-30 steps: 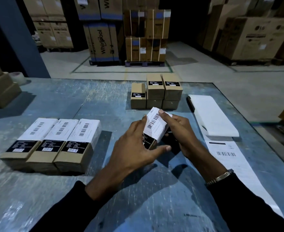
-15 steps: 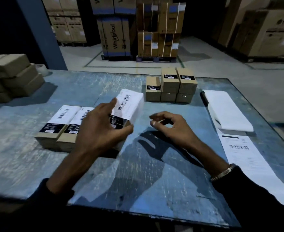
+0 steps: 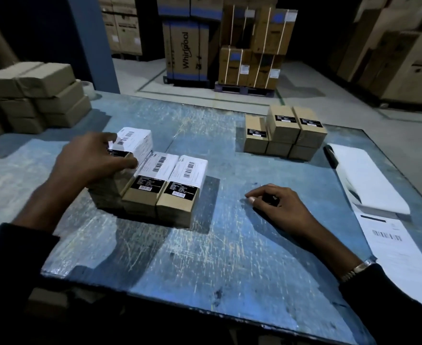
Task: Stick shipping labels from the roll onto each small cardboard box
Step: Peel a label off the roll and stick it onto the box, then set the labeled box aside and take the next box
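My left hand (image 3: 92,160) grips a small cardboard box (image 3: 136,143) with a white shipping label on top. It holds the box over the leftmost box of a row of labelled boxes (image 3: 170,180) at the table's left middle; that leftmost box is mostly hidden under the hand. My right hand (image 3: 279,207) rests on the table with loosely curled fingers, and I see nothing in it. A pile of several small boxes (image 3: 283,130) with only black stickers stands at the far right. The white label roll (image 3: 364,178) lies at the right edge, and its strip (image 3: 391,245) trails toward me.
The blue scratched table (image 3: 229,257) holds a stack of plain brown boxes (image 3: 35,100) at the far left, with a tape roll (image 3: 88,87) behind them. Large cartons on pallets (image 3: 187,51) stand on the floor beyond the table.
My left hand carried the labelled box from the table's middle leftward over the row of labelled boxes. My right hand let go of it and dropped onto the table.
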### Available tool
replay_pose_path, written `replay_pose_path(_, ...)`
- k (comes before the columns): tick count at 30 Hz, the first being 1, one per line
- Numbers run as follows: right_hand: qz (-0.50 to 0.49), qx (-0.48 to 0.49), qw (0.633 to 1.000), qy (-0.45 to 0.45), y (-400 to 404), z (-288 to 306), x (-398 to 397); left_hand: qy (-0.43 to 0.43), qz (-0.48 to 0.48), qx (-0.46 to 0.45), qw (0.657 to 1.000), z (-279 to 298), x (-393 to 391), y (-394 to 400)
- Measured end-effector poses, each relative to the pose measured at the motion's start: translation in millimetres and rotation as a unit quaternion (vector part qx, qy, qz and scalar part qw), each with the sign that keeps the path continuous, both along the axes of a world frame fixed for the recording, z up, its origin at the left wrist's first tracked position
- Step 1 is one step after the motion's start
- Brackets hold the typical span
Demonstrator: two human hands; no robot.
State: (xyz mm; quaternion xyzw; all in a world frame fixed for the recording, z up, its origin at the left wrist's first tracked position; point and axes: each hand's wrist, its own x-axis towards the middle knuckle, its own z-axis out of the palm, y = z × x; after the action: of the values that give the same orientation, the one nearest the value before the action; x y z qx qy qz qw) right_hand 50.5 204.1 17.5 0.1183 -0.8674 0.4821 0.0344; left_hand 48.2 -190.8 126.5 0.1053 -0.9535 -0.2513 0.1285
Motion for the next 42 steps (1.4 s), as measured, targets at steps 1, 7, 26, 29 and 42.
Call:
replay_pose_path(1,-0.001,0.004,1.0,0.001,-0.7,-0.5,-0.8,-0.005,0.0,-0.003,1.0,0.9,-2.7,-4.2)
replay_pose_path(7,-0.003,0.002,1.0,0.004,-1.5,-0.9,-1.5,-0.019,0.009,-0.036,0.999,-1.6,-7.1,-10.1)
replay_pose_path(26,0.008,0.009,1.0,0.007,-0.5,-1.7,-2.0,-0.044,0.012,-0.09,0.995,1.9,4.2,0.1)
replay_pose_path(29,0.009,0.005,1.0,0.009,0.4,-1.1,-1.3,-0.06,0.01,-0.106,0.993,0.6,0.9,-1.8)
replay_pose_path(42,-0.115,-0.014,0.989,0.092,18.6,-1.5,-13.1,0.085,-0.252,-0.091,0.96,-11.1,19.7,182.7)
